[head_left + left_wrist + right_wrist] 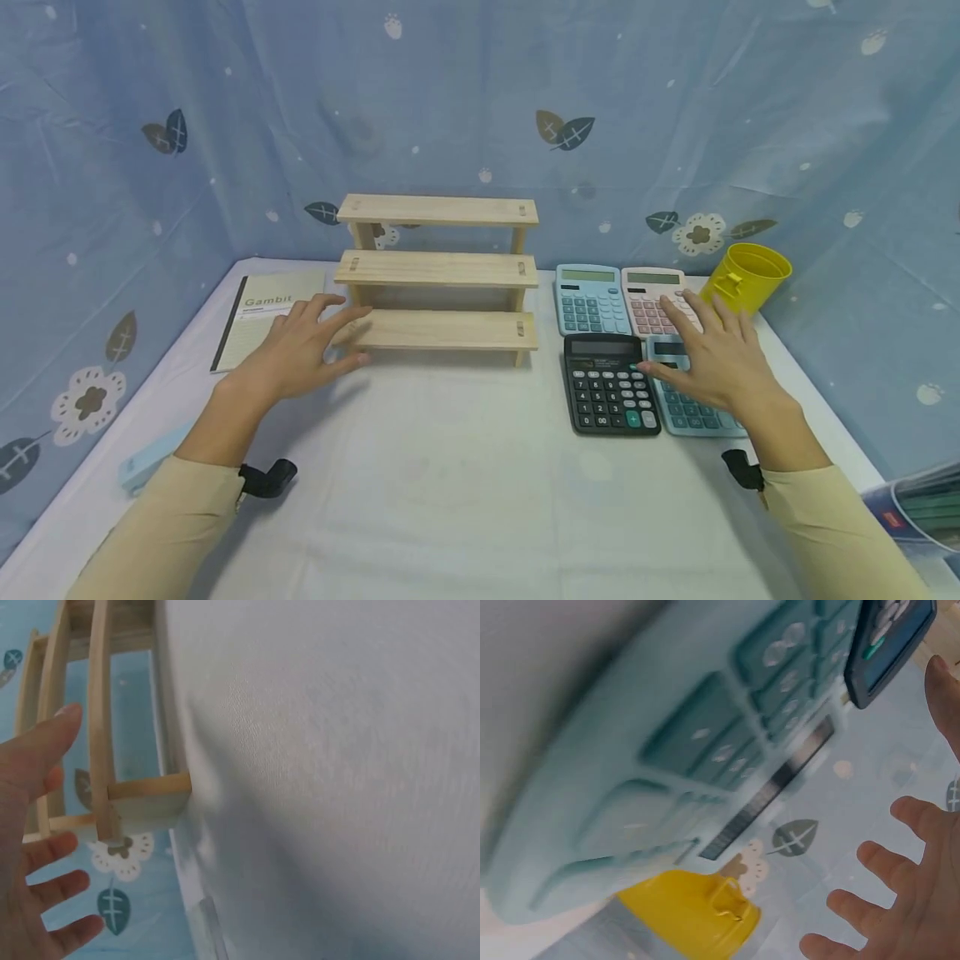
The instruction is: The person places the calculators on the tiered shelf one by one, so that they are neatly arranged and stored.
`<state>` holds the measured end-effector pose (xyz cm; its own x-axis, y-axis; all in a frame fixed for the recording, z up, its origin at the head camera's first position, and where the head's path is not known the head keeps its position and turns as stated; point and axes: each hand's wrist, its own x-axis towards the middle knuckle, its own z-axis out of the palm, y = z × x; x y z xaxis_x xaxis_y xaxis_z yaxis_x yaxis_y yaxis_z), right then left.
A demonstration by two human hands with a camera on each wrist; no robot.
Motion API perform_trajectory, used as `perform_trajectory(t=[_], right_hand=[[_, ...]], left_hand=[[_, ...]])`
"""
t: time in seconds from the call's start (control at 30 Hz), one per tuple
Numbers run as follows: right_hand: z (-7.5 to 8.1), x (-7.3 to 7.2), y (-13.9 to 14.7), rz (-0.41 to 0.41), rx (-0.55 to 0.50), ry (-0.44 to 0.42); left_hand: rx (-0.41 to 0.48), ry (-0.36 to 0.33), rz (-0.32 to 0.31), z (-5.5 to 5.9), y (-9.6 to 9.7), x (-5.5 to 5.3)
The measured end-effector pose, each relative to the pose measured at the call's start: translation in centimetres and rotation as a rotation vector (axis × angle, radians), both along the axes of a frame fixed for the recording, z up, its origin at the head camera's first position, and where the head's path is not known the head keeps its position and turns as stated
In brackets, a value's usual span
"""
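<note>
My left hand (pixel 300 350) is beside the left end of a three-step wooden display rack (pixel 442 329), thumb and fingers spread, nothing held. In the left wrist view the rack's end legs (pixel 150 787) show past the fingers. Over on the right, my right hand (pixel 716 358) hovers with spread fingers above a teal calculator (pixel 701 417), covering part of it. The thumb tip overlaps the edge of a black calculator (pixel 611 379). Behind these lie a light blue calculator (pixel 588 300) and a pink calculator (pixel 647 315). In the right wrist view the teal calculator (pixel 697 742) appears large below the open palm.
A notebook (pixel 262 312) lies left of the rack, and a light blue object (pixel 153 454) sits partly behind the left forearm. At the back right a yellow cup (pixel 750 275) leans outward. A container (pixel 911 508) stands at the right edge. Patterned blue cloth (pixel 465 100) walls the table.
</note>
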<state>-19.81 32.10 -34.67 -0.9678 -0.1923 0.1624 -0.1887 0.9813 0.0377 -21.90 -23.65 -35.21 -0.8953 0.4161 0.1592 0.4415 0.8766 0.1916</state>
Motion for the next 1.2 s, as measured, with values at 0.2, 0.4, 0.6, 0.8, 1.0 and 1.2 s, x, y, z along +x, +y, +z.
perform_trajectory(t=[0.2,0.4,0.6,0.8,1.0,1.2], right_hand=[[-0.5,0.2,1.1,-0.028,-0.119,-0.117],[-1.2,0.2,2.2,-0.067,-0.197,-0.214],[-1.8,-0.1,2.6,-0.054,-0.263,-0.317],[-1.6,-0.1,2.4,-0.047,-0.313,-0.340],[-1.6,0.3,2.7,-0.056,-0.336,-0.390],[-1.6,0.7,2.8,-0.067,-0.349,-0.444]], left_hand=[[0.061,-0.100,0.011,-0.2,0.0,-0.2],[0.161,-0.230,-0.001,-0.9,-0.1,-0.7],[0.235,-0.315,0.018,-1.2,-0.4,-0.8],[0.268,-0.321,0.029,-1.2,-0.8,-1.2],[0.287,-0.328,0.044,-1.6,-0.9,-1.7],[0.377,-0.371,0.045,-2.3,-0.9,-2.1]])
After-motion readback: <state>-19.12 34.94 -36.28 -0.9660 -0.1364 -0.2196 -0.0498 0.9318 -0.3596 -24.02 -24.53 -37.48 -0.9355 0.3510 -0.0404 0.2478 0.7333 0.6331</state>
